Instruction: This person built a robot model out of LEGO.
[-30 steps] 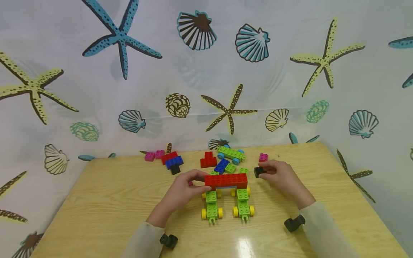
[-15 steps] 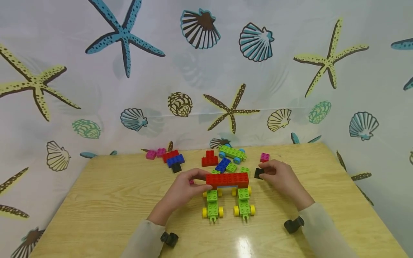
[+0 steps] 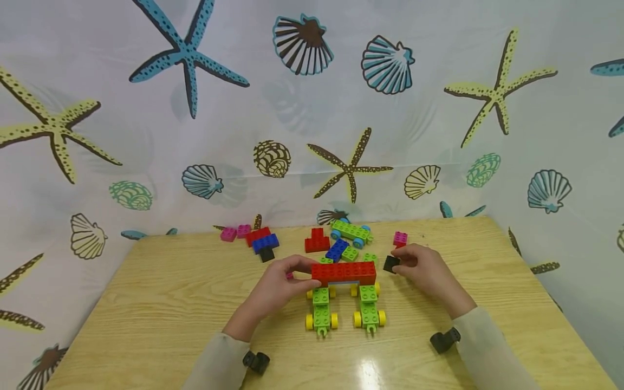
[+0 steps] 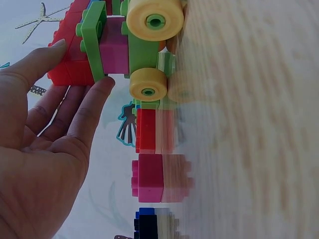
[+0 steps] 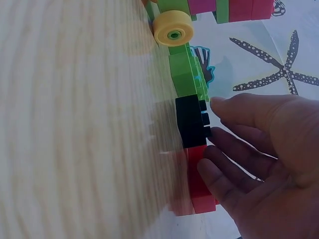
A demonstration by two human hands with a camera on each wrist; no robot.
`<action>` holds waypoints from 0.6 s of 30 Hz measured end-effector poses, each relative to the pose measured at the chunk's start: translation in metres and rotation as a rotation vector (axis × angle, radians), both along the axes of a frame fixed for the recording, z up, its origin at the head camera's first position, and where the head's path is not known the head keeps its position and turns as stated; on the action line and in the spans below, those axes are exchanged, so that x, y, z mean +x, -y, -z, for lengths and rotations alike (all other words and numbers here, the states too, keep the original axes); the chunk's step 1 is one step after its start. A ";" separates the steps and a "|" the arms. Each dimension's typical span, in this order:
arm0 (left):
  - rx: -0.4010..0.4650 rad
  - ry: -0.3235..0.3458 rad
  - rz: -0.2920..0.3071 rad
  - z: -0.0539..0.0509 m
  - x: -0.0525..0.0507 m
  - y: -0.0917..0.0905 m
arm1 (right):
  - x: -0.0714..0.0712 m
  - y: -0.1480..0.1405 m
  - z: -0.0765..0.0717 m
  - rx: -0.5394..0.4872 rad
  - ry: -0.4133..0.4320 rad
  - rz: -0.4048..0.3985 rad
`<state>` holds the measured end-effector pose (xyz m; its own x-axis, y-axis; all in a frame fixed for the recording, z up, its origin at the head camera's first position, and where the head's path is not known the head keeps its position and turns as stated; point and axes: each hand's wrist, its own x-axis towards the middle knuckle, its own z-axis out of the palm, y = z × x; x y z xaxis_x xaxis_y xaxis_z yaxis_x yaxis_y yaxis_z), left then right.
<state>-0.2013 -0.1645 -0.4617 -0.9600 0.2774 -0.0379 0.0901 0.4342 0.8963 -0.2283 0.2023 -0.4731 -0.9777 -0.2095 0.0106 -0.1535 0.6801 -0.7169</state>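
Note:
In the head view, my left hand [image 3: 275, 284] grips the left end of a long red brick beam [image 3: 343, 272]. The beam lies across two green wheeled bases [image 3: 321, 313] with yellow wheels. In the left wrist view, the thumb is on the red bricks [image 4: 75, 50], and a purple brick [image 4: 114, 45] shows below a green one. My right hand [image 3: 425, 265] is at a black brick [image 3: 390, 264] standing on the table. Its thumb and fingertips are close to the studs in the right wrist view; whether they touch cannot be told.
Behind the beam are a green car base [image 3: 350, 230] with blue wheels, a blue brick [image 3: 337, 250] and red bricks [image 3: 317, 241]. Pink [image 3: 228, 234], blue [image 3: 265, 243] and black bricks lie back left. A pink brick [image 3: 400, 238] is beyond my right hand. Patterned cloth borders the table [image 3: 195, 314].
The black brick has turned slightly and shifted a little nearer by my right fingertips. My left hand stays on the red beam. The whole view has shifted slightly.

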 end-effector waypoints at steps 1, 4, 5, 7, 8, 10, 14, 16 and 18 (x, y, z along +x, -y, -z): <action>0.002 0.000 0.002 0.000 0.000 0.000 | 0.000 0.000 0.000 -0.002 0.002 0.002; 0.005 0.000 0.005 0.000 -0.001 0.000 | 0.000 0.000 0.000 -0.006 0.003 0.001; 0.006 -0.001 0.007 0.000 -0.001 0.000 | 0.000 0.000 -0.001 -0.006 0.003 0.000; 0.005 -0.004 0.009 0.000 -0.001 0.001 | 0.000 0.001 -0.001 -0.007 0.003 -0.003; 0.005 -0.005 0.010 0.000 -0.001 0.001 | 0.000 0.001 -0.001 -0.008 0.006 -0.002; 0.005 -0.004 0.013 0.001 -0.001 0.001 | 0.000 0.002 -0.001 -0.007 0.017 0.002; 0.003 0.009 0.012 0.003 -0.003 0.002 | 0.001 0.004 0.000 0.015 0.045 0.002; -0.001 0.013 0.007 0.004 -0.003 0.002 | 0.000 0.006 0.001 0.030 0.055 -0.001; -0.004 0.015 0.001 0.004 -0.003 0.002 | 0.000 0.007 0.002 0.052 0.058 -0.001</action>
